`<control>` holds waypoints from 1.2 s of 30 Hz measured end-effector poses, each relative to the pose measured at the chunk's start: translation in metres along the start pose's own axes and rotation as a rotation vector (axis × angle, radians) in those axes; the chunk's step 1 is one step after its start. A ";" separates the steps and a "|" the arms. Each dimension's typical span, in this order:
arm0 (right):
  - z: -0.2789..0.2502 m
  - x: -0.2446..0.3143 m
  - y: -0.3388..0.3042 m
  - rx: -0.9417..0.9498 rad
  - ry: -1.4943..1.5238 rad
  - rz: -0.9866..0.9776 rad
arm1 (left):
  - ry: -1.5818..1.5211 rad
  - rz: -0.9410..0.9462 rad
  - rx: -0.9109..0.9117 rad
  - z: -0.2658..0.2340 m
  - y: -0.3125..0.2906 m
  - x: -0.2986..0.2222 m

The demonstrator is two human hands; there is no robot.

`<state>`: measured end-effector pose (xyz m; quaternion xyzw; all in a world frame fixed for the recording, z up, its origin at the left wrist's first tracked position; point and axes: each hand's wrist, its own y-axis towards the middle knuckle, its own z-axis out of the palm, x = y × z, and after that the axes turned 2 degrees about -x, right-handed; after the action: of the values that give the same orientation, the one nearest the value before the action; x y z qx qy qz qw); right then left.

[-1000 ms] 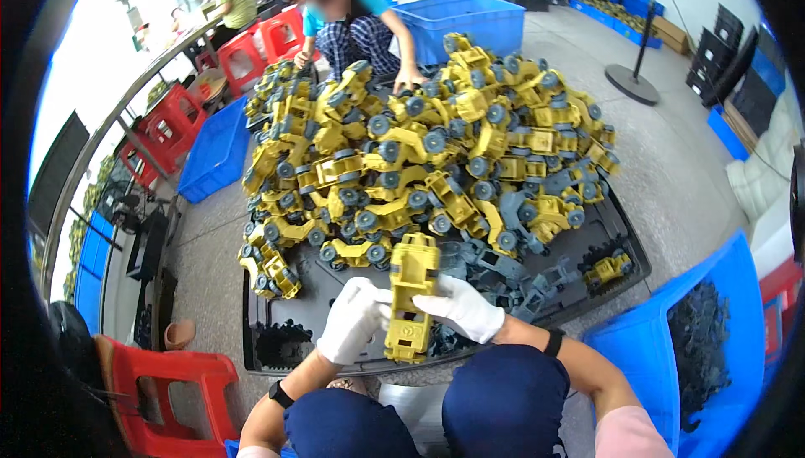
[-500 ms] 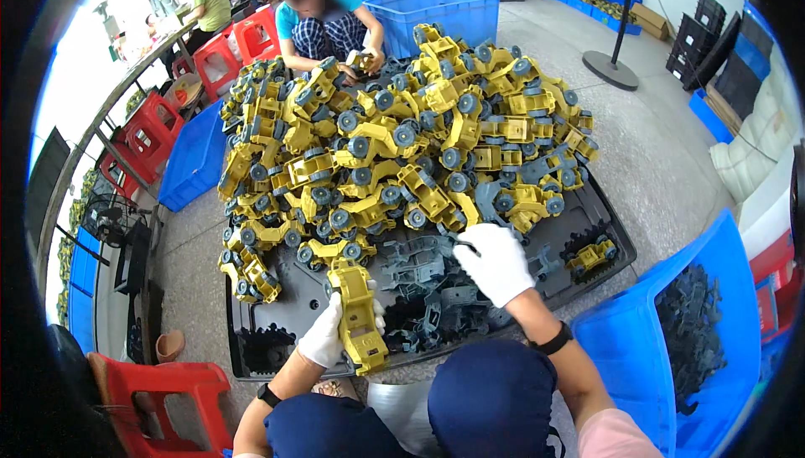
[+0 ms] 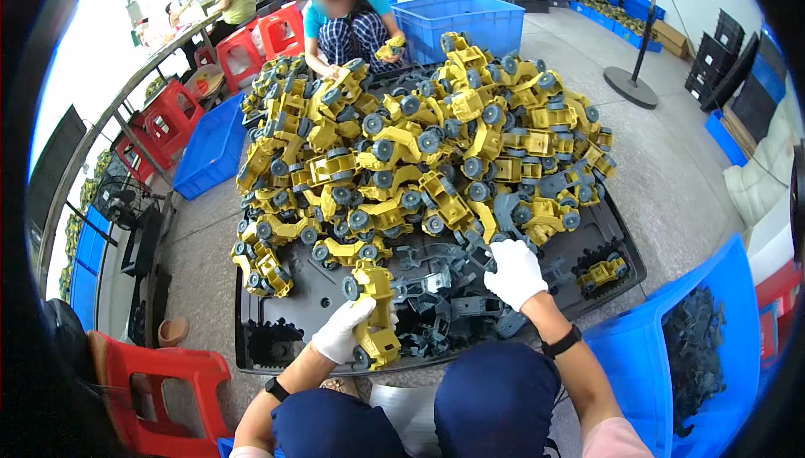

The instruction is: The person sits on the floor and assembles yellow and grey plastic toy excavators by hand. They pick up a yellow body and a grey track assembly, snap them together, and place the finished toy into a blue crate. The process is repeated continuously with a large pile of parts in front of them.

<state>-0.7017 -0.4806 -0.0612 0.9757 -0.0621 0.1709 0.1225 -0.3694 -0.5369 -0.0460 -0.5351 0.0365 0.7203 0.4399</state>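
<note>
My left hand (image 3: 342, 332), in a white glove, is closed around a yellow toy truck (image 3: 381, 346) with dark grey wheels, held over the near edge of a black tray (image 3: 314, 300). My right hand (image 3: 515, 277), also gloved, has its fingers curled together above loose grey plastic parts (image 3: 478, 307). What those fingers hold, if anything, is hidden. Just beyond both hands rises a large heap of yellow toy trucks (image 3: 394, 152) with grey wheels. One more toy truck (image 3: 604, 273) lies at the tray's right side, beside small black pieces.
A blue bin (image 3: 620, 357) of dark grey parts (image 3: 694, 349) stands at my right. A red stool (image 3: 168, 366) is at my left. Across the heap a person (image 3: 356, 26) squats, handling toy trucks, before a blue crate (image 3: 461, 22). A standing fan (image 3: 633, 80) is farther right.
The toy truck in my left hand has turned so its wheels face left. My right hand's fingers have curled in. The person opposite has moved their hands apart, with a toy truck in one.
</note>
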 end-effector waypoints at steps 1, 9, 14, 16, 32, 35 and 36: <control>-0.005 0.002 0.001 -0.040 0.014 -0.081 | 0.007 0.001 0.016 0.001 0.001 -0.001; -0.026 0.068 0.010 -0.018 0.180 -0.730 | -0.220 0.006 0.242 0.018 0.009 -0.007; -0.006 0.087 0.009 -0.099 0.531 -0.774 | -0.217 0.063 0.238 0.007 0.005 0.004; -0.010 0.093 -0.004 0.000 0.892 -0.489 | -0.202 0.149 0.315 0.007 0.008 0.005; -0.006 0.088 -0.002 0.309 1.825 0.370 | -0.225 0.239 0.185 0.030 0.011 -0.011; -0.016 0.095 -0.009 0.025 1.261 0.020 | -0.273 0.223 0.215 0.025 0.015 -0.011; -0.027 0.103 -0.010 -0.051 0.938 -0.059 | -0.268 0.226 0.221 0.025 0.015 -0.010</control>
<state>-0.6125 -0.4719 -0.0024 0.7910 0.0237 0.5884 0.1661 -0.3973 -0.5395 -0.0338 -0.3757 0.1161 0.8214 0.4132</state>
